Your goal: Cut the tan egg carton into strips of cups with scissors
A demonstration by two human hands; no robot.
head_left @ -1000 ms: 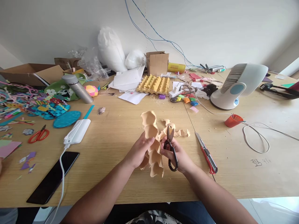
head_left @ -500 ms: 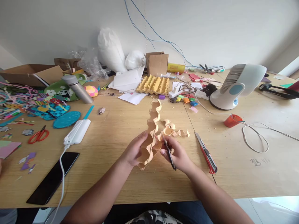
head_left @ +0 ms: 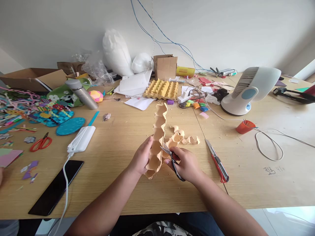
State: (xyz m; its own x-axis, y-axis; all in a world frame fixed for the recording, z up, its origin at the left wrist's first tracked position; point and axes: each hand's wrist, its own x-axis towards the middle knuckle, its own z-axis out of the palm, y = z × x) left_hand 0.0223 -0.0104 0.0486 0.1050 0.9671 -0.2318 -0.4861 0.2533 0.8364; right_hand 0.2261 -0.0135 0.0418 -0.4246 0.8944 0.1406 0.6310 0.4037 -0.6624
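Observation:
My left hand [head_left: 143, 154] grips the lower left side of a tan egg-carton strip [head_left: 159, 131], a row of several cups pointing away from me. In my right hand [head_left: 185, 164] is a pair of black-handled scissors [head_left: 175, 165]. Their blades lie against the strip's right edge, slightly parted. Behind and to the right, cut carton scraps [head_left: 190, 140] rest on the table, partly hidden by my right hand. A red utility knife [head_left: 218, 162] lies to the right of that hand.
A yellow egg tray [head_left: 162, 89] sits further back. On the left are a black phone [head_left: 56, 186], a white power bank [head_left: 81, 138], orange-handled scissors [head_left: 41, 143] and a steel bottle [head_left: 82, 95]. To the right stand a white fan [head_left: 246, 93] and an orange cup [head_left: 244, 127].
The strip has turned so its cups face more toward me. My right hand has turned, and the scissor blades now show against the strip's right edge.

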